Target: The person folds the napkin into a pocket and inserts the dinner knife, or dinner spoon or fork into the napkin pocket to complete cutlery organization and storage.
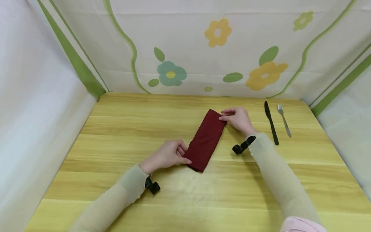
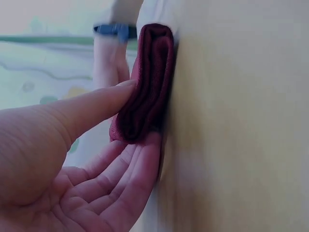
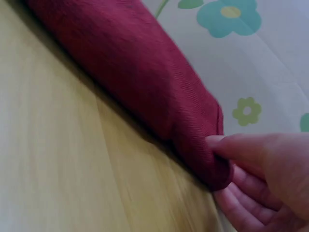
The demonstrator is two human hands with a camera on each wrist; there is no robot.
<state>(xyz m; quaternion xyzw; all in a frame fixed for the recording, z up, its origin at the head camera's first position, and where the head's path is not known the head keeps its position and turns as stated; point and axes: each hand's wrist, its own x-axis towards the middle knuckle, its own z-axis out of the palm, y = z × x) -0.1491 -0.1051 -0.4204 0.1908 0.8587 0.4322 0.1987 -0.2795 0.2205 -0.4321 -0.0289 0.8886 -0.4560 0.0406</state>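
Note:
A dark red cloth napkin, folded into a long flat strip, lies slantwise on the table between both hands. At its near left corner my left hand pinches it, thumb on top and fingers beneath. The left wrist view shows the stacked layers of the napkin's end between that thumb and the fingers. My right hand pinches the far right corner, and in the right wrist view its thumb presses on the cloth with the fingers underneath.
To the right of my right hand lie a black knife and a silver fork, side by side on the wooden table. A white curtain with printed flowers hangs along the back edge, and white fabric walls stand at both sides.

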